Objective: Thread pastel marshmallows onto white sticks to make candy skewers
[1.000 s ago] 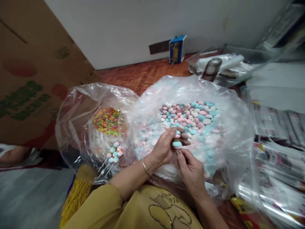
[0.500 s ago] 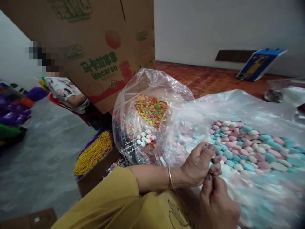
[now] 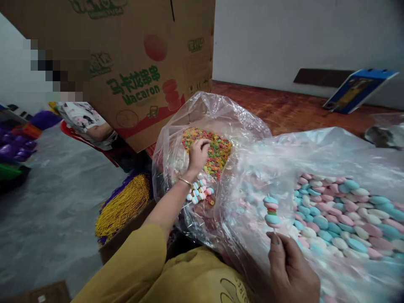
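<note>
Upright in my right hand [image 3: 288,263] is a candy skewer [image 3: 272,213], its thin stick pinched between thumb and finger. It carries blue, pink and white pieces with small red and green rings in the middle. My left hand [image 3: 198,155] is over the small colourful ring candies [image 3: 217,151] in a clear plastic bag [image 3: 249,115]. Its fingers are curled together; what they hold, if anything, is hidden. Below its wrist lie several finished-looking candy skewers [image 3: 199,191]. Pink, blue and white oval candies [image 3: 341,214] fill a second plastic bag [image 3: 315,141] at the right.
A large cardboard box [image 3: 135,50] stands behind the ring candies. Yellow bead-like strands [image 3: 123,206] lie at the lower left. A seated person's sleeve [image 3: 80,115] shows on a red chair [image 3: 83,139]. A blue-framed object [image 3: 360,90] leans near the wall.
My left hand has left my right hand and reached forward and left to the ring candies. The candy skewer in my right hand now shows fully. The view has shifted slightly.
</note>
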The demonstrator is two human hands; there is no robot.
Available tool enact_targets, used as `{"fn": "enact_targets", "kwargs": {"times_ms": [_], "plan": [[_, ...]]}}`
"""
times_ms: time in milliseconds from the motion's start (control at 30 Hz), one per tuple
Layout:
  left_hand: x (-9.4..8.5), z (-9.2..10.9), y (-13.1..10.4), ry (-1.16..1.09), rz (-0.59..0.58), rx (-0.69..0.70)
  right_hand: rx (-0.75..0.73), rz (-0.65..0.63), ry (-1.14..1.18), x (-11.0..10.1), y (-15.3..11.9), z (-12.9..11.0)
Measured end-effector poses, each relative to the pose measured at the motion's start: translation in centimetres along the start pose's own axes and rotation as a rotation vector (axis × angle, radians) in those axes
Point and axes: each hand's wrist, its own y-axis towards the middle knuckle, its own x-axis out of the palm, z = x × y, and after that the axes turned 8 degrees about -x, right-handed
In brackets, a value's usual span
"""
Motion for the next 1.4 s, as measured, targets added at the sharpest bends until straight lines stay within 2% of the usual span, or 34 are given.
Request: {"fn": "enact_targets", "kwargs": {"times_ms": [33,100,200,300,433,533,633,700,733,767,800,867,900,967,1067,1167,1300,1400], "plan": [[0.0,-1.4,2.2,0.254,-0.015,0.028,0.016,-0.007,0.003,0.1,0.0,0.3],[0.4,-3.5,5.3,0.388,-0.076,0.055,0.019,-0.040,0.017,0.3,0.1,0.9],[1.3,-5.1,7.3,0.479,-0.181,0.112,0.021,-0.088,0.031,0.6,0.4,1.7],[2.0,-5.4,7.3,0.555,-0.242,0.149,0.025,-0.056,0.027,0.8,0.6,2.3],[2.4,-5.0,6.6,0.592,-0.254,0.161,-0.014,-0.023,0.053,0.8,0.8,2.5],[2.3,-4.3,6.3,0.572,-0.271,0.151,-0.019,-0.066,0.055,0.6,0.7,2.8],[1.6,-3.2,5.8,0.521,-0.234,0.129,-0.037,-0.067,0.061,0.2,0.5,3.2],[1.0,-2.0,4.9,0.475,-0.178,0.124,-0.052,-0.045,0.084,0.0,0.3,3.2],[0.8,-1.3,4.0,0.379,-0.145,0.106,-0.058,-0.037,0.103,-0.2,0.3,3.0],[0.6,-0.4,2.9,0.236,-0.126,0.081,-0.060,-0.028,0.128,-0.3,0.3,2.6],[0.6,0.6,1.5,-0.011,-0.115,0.026,-0.062,-0.021,0.162,-0.5,0.3,2.1],[0.7,2.8,-2.2,-0.578,-0.219,-0.099,-0.060,-0.025,0.247,-0.8,0.6,0.9],[0.8,4.0,-4.2,-0.756,-0.304,-0.154,-0.059,-0.038,0.293,-1.0,0.7,0.3],[1.1,6.1,-8.0,-0.950,-0.463,-0.272,-0.052,-0.070,0.368,-1.4,0.8,-0.7],[1.6,8.4,-12.1,-1.073,-0.663,-0.475,-0.037,-0.081,0.409,-2.1,0.5,-1.2],[2.3,9.3,-13.8,-1.119,-0.804,-0.617,-0.013,-0.065,0.409,-2.8,-0.4,-0.8],[3.0,9.8,-14.3,-1.118,-0.906,-0.658,0.010,-0.069,0.428,-3.6,-1.4,-0.3],[3.2,10.1,-14.4,-1.062,-0.961,-0.624,0.031,-0.088,0.441,-4.1,-1.8,-0.1]]}}
